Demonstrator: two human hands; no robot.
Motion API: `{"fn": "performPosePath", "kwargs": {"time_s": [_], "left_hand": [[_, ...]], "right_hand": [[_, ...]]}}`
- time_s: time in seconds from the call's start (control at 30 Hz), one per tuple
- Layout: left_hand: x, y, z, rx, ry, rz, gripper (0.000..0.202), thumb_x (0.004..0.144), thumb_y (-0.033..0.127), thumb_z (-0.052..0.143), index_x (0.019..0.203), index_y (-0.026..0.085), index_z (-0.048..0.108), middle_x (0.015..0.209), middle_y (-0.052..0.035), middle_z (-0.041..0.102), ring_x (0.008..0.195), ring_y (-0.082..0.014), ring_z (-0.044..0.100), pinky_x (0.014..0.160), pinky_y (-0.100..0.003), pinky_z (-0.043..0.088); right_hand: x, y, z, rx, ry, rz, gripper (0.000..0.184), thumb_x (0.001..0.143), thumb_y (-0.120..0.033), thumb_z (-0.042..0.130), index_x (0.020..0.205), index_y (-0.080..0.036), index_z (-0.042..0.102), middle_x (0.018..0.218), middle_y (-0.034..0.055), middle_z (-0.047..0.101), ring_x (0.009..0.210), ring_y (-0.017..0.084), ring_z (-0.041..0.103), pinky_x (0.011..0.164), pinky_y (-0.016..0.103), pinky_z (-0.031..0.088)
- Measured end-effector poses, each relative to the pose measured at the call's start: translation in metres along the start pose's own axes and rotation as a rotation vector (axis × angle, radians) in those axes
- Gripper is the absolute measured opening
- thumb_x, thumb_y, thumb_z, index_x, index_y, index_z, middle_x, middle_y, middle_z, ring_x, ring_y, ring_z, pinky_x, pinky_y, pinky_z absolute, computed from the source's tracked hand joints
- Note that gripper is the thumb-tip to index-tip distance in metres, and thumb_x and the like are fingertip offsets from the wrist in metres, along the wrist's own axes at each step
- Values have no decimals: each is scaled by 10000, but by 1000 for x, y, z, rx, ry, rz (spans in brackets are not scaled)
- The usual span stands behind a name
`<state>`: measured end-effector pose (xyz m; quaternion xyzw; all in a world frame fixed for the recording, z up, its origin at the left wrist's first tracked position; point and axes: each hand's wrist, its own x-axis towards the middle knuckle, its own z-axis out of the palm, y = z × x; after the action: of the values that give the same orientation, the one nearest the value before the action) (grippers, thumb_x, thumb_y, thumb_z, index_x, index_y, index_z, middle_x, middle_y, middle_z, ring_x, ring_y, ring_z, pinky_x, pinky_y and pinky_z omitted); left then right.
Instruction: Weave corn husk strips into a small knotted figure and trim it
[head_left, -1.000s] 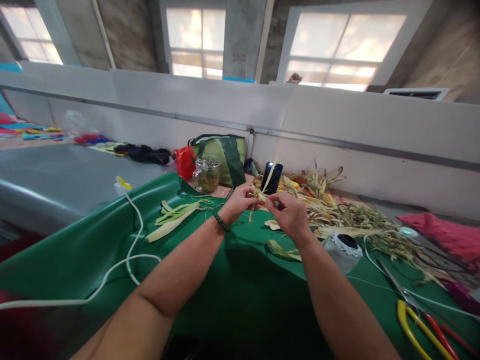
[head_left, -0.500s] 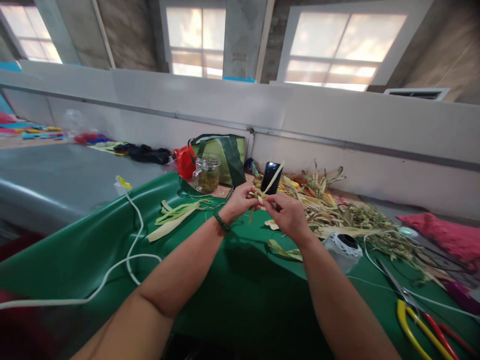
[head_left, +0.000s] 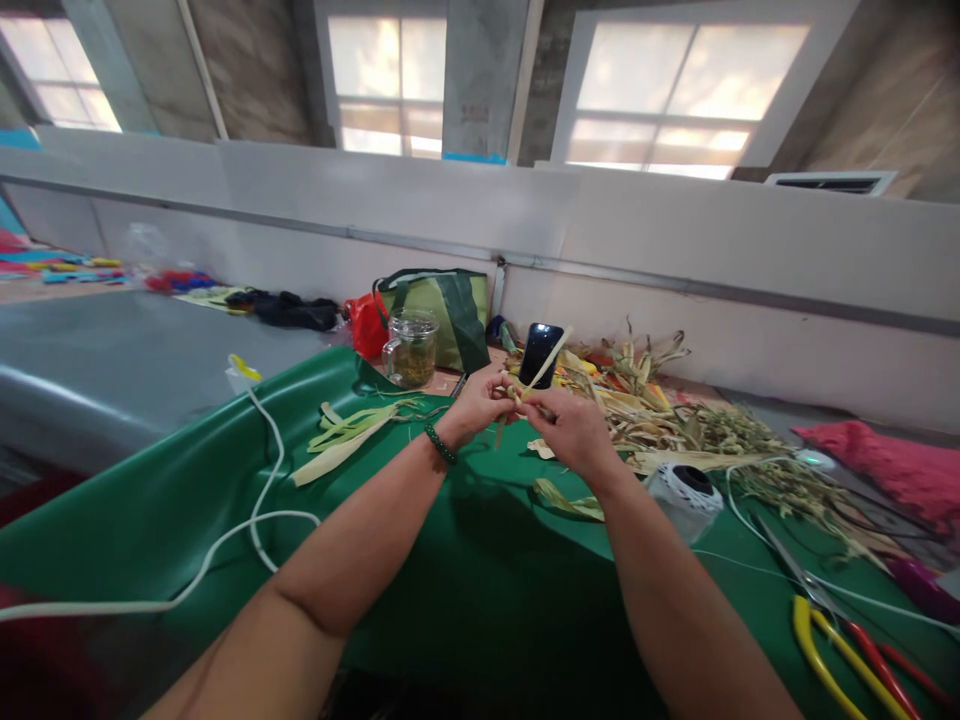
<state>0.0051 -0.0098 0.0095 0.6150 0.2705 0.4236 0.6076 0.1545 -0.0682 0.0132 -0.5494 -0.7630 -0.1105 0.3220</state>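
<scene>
Our surface point(head_left: 487, 590) is deep green, the cord point(head_left: 274, 445) on it white. The strip point(head_left: 545, 356) we hold is pale yellow, our bracelet point(head_left: 440, 444) dark green beads. The phone point(head_left: 538, 348) is black, the bag point(head_left: 442, 310) olive with darker green bands, the spool point(head_left: 675, 492) white, the cloth point(head_left: 892, 470) pink.

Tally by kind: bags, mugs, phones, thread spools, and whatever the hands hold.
Bags: 2 (green bag, red bag)
Glass mug: 1
Phone: 1
Thread spool: 1
Husk piece, pinched between left hand and right hand: 1
Total: 6
</scene>
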Motion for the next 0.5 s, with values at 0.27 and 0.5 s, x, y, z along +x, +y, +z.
{"fn": "performPosePath", "kwargs": {"time_s": [0.27,0.5], "left_hand": [[4,-6,-2,-38,-7,-8,256,579,68,651,777,151,510,532,65,614,459,-73,563,510,-189,417],[3,-7,0,26,6,21,393,587,51,638,937,158,495,458,134,497,429,-75,534,512,-190,412]], "right_hand": [[-2,0,5,-123,99,98,170,849,-273,554,809,-245,716,812,30,711,706,185,634,582,269,385],[-4,-3,11,-62,173,75,205,871,-312,547,784,-255,724,808,35,680,667,161,594,574,260,391]]}}
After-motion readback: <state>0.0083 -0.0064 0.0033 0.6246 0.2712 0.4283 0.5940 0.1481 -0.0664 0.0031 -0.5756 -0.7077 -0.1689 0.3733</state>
